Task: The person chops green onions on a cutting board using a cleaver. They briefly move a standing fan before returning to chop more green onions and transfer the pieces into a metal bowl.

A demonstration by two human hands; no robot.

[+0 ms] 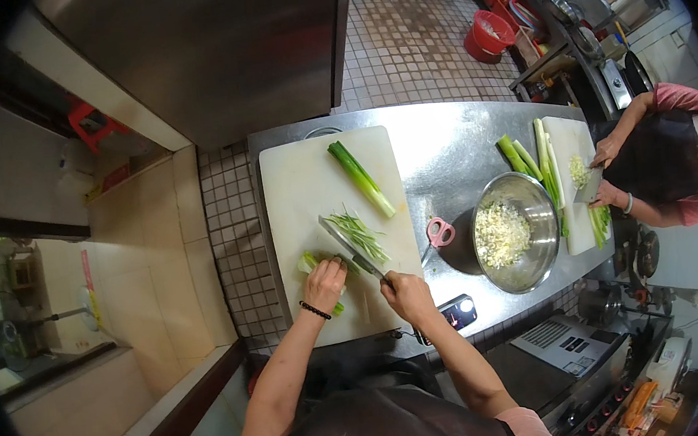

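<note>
My right hand (409,296) grips the handle of a kitchen knife (346,244), its blade angled up and to the left across a white cutting board (294,185). Left of the blade, my left hand (325,282) presses down on a piece of green leek or scallion (309,262), partly hidden under the fingers. Thin green shreds (358,236) lie in a pile along the blade's right side. Farther up the board rests a thick leek stalk (363,181), green at one end and pale at the other.
Pink-handled scissors (440,232) lie right of the board, with a phone (459,312) near the front edge. A steel bowl (547,248) holds chopped pale pieces. Across the steel table (437,145), a co-worker's hands (604,153) hold a cleaver (589,187) over another board (560,132).
</note>
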